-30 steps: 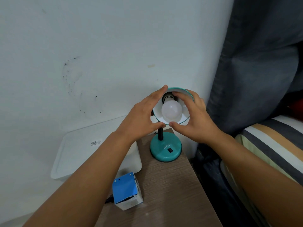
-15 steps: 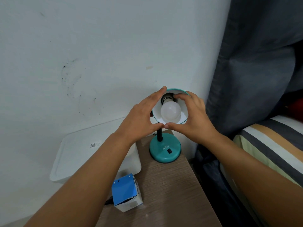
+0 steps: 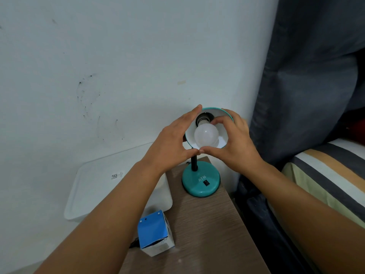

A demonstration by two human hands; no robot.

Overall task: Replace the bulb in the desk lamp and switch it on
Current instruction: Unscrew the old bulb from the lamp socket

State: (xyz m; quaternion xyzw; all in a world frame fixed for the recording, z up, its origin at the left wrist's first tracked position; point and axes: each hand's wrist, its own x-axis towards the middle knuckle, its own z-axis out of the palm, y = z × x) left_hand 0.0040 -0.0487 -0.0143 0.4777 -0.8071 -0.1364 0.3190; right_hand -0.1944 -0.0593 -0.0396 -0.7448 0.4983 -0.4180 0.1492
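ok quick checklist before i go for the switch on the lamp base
1. White round bulb seated in the socket: cannot tell how tight.
2. Bulb lit: not ok, it is dark.
3. Left hand and right hand on the teal lamp shade rim: ok.
4. Black switch on the teal round base unobstructed: ok.
5. Blue and white bulb box away from the base: ok.

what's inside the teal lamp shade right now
A white bulb, unlit, sits in the dark socket inside the shade. The left hand and right hand cup the rim, covering its sides. The bulb's base is hidden in the socket.
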